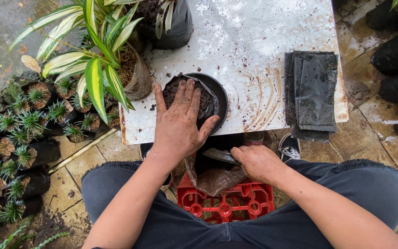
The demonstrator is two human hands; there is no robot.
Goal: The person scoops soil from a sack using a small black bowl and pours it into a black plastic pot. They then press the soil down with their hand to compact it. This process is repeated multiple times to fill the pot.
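My left hand point(180, 121) lies flat, fingers spread, on the dark soil of a black plastic grow bag point(207, 99) that stands at the near edge of a white, dirt-streaked table point(249, 41). Below the table edge my right hand point(256, 162) is closed around the handle of a small dark trowel point(219, 156), held over a brownish plastic bag point(215, 179) that rests on a red crate point(226, 203) between my knees. Both hands are soiled.
A stack of flat empty black grow bags point(313, 92) lies at the table's right side. Two potted plants with green-and-cream striped leaves point(97, 69) stand at the table's left and far side. Several small seedlings in black bags point(19, 133) crowd the wet tiled floor on the left; more bags point(395, 60) stand at the right.
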